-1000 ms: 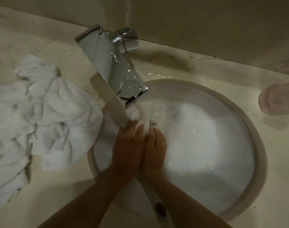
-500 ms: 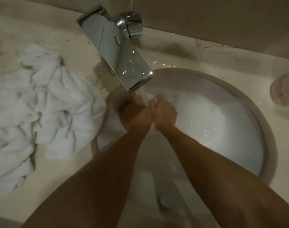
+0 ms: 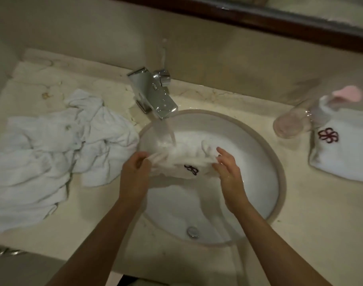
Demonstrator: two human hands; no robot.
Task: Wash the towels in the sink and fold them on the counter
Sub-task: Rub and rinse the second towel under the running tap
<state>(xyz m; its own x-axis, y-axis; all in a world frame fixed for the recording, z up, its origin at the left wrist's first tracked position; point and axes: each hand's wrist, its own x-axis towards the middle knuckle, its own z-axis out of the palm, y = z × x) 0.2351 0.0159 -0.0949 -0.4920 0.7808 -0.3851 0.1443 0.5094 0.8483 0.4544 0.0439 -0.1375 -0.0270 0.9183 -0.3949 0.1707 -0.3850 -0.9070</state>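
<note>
Left hand (image 3: 135, 172) pinched one end of a wet white towel (image 3: 180, 159), right hand (image 3: 228, 170) gripped the other end, fingers partly curled. Towel was stretched between them over the round sink (image 3: 279, 176), under the running chrome faucet (image 3: 153, 96). Dark embroidered logo faced up. Crumpled white towels (image 3: 52, 149) lay on the counter (image 3: 300, 213) left of the sink; folded logo towel (image 3: 341, 153) and clear glass (image 3: 290, 124) on the right.

Wet white towel (image 3: 182, 159) over sink (image 3: 277, 162)
</note>
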